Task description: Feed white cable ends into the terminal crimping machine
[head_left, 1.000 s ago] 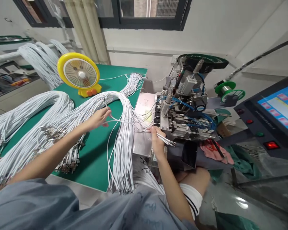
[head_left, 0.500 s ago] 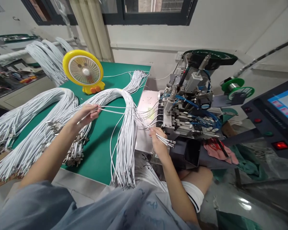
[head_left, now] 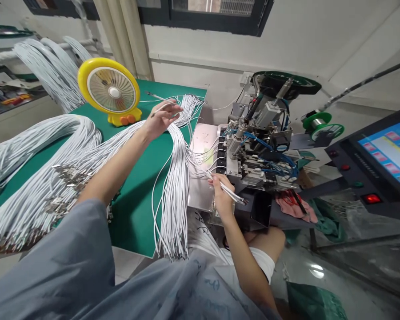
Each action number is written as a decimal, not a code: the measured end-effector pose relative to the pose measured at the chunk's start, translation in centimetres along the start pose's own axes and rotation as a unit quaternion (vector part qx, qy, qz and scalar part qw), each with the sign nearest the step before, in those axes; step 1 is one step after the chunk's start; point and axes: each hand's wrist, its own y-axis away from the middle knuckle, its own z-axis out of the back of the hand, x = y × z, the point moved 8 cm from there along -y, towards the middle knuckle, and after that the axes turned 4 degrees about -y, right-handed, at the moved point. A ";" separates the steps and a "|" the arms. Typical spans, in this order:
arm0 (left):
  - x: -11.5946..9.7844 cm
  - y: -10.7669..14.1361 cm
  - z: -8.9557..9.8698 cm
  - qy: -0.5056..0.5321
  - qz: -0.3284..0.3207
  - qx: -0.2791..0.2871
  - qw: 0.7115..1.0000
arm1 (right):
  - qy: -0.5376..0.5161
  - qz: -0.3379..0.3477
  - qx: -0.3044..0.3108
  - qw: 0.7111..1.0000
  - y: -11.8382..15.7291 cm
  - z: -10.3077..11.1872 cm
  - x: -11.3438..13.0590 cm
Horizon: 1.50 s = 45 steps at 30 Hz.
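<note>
My right hand point(head_left: 222, 195) is closed around a small bunch of white cables point(head_left: 232, 194), whose tips stick out to the lower right beside the machine. Raised over the far part of the table, my left hand point(head_left: 162, 116) pinches a white cable, with a metal-tipped end point(head_left: 152, 94) pointing up and left. Below that hand, a thick bundle of white cables point(head_left: 174, 195) drapes over the table toward my lap. Thin white leads run from near my right hand into the slots of a bench machine point(head_left: 235, 149).
A yellow fan point(head_left: 109, 91) stands on the green table point(head_left: 133, 213). More white cable bundles point(head_left: 46, 146) lie at left, some with metal connectors. Another cable pile point(head_left: 191, 104) sits at the back. A control screen point(head_left: 391, 151) and a wire spool point(head_left: 322, 126) are at right.
My left hand has moved up and to the right, away from the left cable bundles, with cable in its fingers. My right hand stays near the machine, still gripping its cables.
</note>
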 end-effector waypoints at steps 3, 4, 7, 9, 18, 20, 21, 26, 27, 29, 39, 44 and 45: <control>-0.1 -1.0 -2.3 -0.058 -0.044 0.018 0.997 | 0.015 0.015 0.000 1.000 -2.1 0.2 1.1; -0.2 -1.3 -2.9 -0.078 -0.060 0.018 0.995 | 0.025 0.018 0.002 1.000 -3.0 0.1 1.5; -0.3 -1.8 -4.8 -0.090 -0.079 0.044 0.992 | 0.074 0.026 0.012 0.997 -5.9 -0.3 2.2; 0.0 -2.0 -6.0 -0.064 -0.065 0.073 0.993 | 0.130 0.062 0.011 0.989 -7.6 -0.8 3.0; 0.9 -1.8 -8.5 -0.012 -0.011 0.116 0.993 | 0.206 0.043 0.083 0.974 -13.2 -5.2 2.0; 0.5 -1.6 -9.1 -0.017 -0.020 0.138 0.990 | 0.192 0.054 0.124 0.972 -13.7 -6.4 2.5; 0.4 -1.5 -9.3 -0.021 -0.025 0.147 0.989 | 0.189 0.066 0.132 0.971 -13.9 -6.8 2.9; 0.0 -1.7 -9.1 -0.086 -0.082 0.134 0.984 | 0.192 0.110 0.106 0.970 -14.4 -6.6 4.2; 0.0 -1.8 -8.8 -0.093 -0.093 0.121 0.984 | 0.185 0.109 0.103 0.971 -14.5 -6.4 4.1; 0.5 -1.6 -8.2 -0.091 -0.094 0.112 0.985 | 0.163 0.103 0.101 0.976 -14.6 -6.0 3.7; 2.8 4.4 -6.9 -0.232 -0.107 0.129 0.958 | 0.105 0.069 0.058 0.990 -15.8 -5.0 3.1; 5.5 6.7 -6.2 -0.270 -0.099 0.132 0.949 | 0.104 0.079 0.060 0.990 -16.3 -5.7 3.4; 6.2 7.0 -6.3 -0.275 -0.095 0.136 0.947 | 0.105 0.081 0.060 0.989 -16.3 -5.9 3.5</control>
